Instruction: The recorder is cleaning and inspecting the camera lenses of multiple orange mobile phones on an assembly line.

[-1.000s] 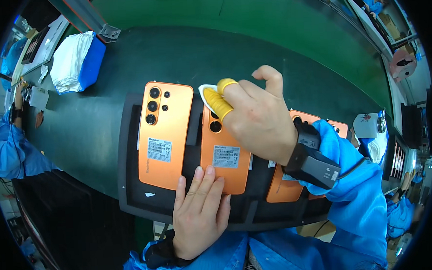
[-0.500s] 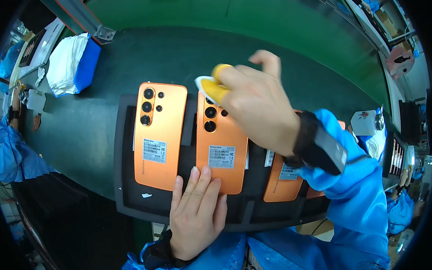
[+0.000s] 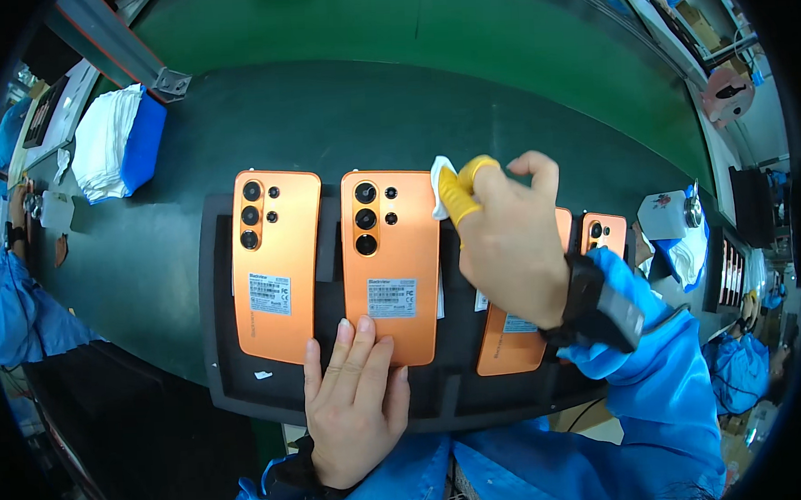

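Note:
Several orange smartphones lie back up in a row on a black foam tray (image 3: 218,338). My left hand (image 3: 354,417) rests flat, fingers stretched out, with its fingertips on the lower left edge of the second phone (image 3: 409,250). Left of it lies another phone (image 3: 295,246), its camera lenses upward. My right hand (image 3: 517,254) wears yellow finger cots and pinches a white wiping cloth (image 3: 440,187) beside the second phone's upper right edge. Beneath this hand, a third phone (image 3: 503,348) is partly hidden. A fourth phone (image 3: 609,227) shows by my right sleeve.
On the green bench (image 3: 234,114), a blue holder (image 3: 146,145) of folded white cloths stands at far left. A white bottle (image 3: 663,213) with a metal top is at right. A small white scrap (image 3: 263,375) lies on the tray. Co-workers in blue sit at both sides.
My right hand has moved off the second phone's camera lenses to its right edge, still with the cloth. The view has shifted slightly; my left hand stays at the phone's lower edge.

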Demonstrator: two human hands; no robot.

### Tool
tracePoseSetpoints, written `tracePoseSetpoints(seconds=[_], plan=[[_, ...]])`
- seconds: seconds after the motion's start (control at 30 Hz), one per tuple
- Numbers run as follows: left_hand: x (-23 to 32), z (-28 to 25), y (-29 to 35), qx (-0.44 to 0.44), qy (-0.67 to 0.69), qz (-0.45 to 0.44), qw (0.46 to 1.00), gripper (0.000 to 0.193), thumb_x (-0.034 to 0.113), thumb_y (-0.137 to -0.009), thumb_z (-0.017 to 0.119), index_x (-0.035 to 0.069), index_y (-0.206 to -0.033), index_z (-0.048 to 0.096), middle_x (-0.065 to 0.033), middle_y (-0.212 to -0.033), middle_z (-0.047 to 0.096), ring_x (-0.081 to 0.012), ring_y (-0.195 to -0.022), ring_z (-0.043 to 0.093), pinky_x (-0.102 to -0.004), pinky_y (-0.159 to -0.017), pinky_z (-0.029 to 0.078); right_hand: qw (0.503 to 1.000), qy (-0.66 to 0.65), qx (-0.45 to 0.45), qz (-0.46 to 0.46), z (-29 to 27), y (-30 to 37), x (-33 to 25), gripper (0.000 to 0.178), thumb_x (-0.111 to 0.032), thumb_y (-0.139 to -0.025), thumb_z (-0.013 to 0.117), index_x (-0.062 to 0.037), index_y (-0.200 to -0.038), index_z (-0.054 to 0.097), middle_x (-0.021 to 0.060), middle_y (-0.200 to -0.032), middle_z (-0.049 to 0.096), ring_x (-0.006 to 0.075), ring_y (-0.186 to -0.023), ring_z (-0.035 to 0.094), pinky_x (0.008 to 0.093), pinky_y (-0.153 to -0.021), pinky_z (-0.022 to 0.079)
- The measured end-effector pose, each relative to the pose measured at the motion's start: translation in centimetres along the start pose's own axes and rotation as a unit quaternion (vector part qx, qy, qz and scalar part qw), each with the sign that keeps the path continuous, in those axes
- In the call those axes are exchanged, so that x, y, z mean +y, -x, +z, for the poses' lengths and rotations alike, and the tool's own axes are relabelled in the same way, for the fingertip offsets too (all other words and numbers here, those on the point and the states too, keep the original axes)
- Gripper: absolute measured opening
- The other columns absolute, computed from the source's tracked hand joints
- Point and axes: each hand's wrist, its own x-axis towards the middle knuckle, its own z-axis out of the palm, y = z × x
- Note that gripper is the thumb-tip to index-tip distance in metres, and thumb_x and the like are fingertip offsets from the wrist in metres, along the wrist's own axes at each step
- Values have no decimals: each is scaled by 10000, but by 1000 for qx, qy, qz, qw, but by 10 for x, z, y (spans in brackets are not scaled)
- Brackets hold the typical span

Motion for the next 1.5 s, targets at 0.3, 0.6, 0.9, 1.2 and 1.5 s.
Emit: tracePoseSetpoints(seconds=[0.3,0.6,0.9,1.2,1.5], plan=[[0,0,0,9,-31,6,999,362,156,-793,694,43,-1133,643,-170,-1261,601,-293,-1244,530,-503,-1104,266,1000,13,15,-1,-13,8,-7,131,-15,-787,622,16,-893,693,45,-879,563,183,-730,568,449,-903,309],[-1,2,1,21,3,4,1000,338,108,-785,696,26,-1107,636,-189,-1267,593,-330,-1254,514,-528,-1110,239,996,30,67,-48,5,14,-17,42,-73,-630,651,-46,-602,634,61,-799,477,194,-719,525,448,-856,339],[1,1,0,37,18,15,999,335,108,-783,698,27,-1103,641,-193,-1243,606,-335,-1233,533,-519,-1108,249,993,13,83,-78,6,19,-21,56,-78,-704,651,-24,-691,663,38,-768,487,188,-731,540,445,-874,342],[1,1,1,25,13,7,1000,299,115,-794,691,21,-1076,652,-192,-1240,609,-331,-1249,521,-513,-1112,248,991,84,105,-15,-5,-37,35,66,-67,-760,646,-55,-713,691,42,-773,511,183,-746,567,472,-864,322],[1,0,-2,12,-22,2,1000,328,147,-787,692,43,-1096,659,-167,-1247,610,-295,-1224,546,-494,-1100,274,998,42,-37,-34,-4,20,-3,242,16,-737,613,-19,-959,703,38,-892,548,194,-756,562,472,-910,299]])
